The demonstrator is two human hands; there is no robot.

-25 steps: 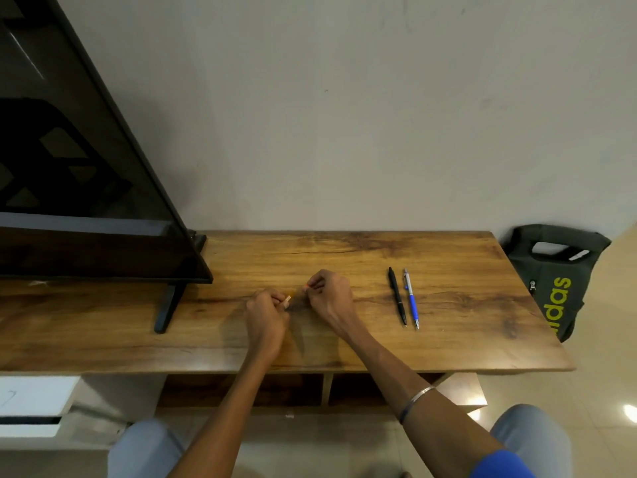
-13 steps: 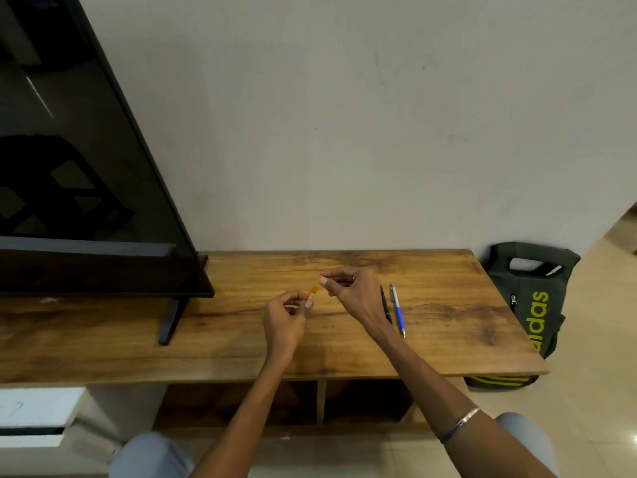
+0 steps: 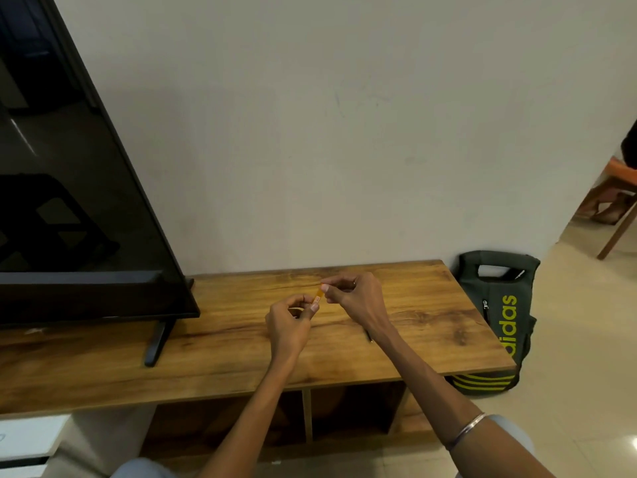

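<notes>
Two hands on one tiny thing. Your left hand (image 3: 291,322) pinches the lower end of the small orange strip (image 3: 317,298) between thumb and fingertip. Your right hand (image 3: 355,298) pinches the upper end, its other fingers curled in. The strip hangs tilted in the air just above the wooden table (image 3: 224,357), about mid-table and not touching it. It's too small to tell what it is; a pale patch shows on it.

Risks, as I judge them:
- You have very little to grip at either end. Pull too hard or unevenly and one pinch likely slips, and the strip flicks off.
- If you drop it, it's orange on orange-brown wood grain and hard to spot. A bounce off the front edge could send it into the open shelf (image 3: 355,412) below or onto the floor.
- Twisting while you pull could crease or tear it if it's thin. I can't confirm the material.
- Your right forearm lies over a pen (image 3: 369,337), with only the tip showing. Drag the arm back and you may roll it toward the edge.
- The TV (image 3: 69,201) is well to the left and the bag (image 3: 499,305) sits beside the table's right end. Both are clear of your hands, so low risk.
- Your fingertips cover much of the strip, so more overlap would hide it from the camera completely.
</notes>
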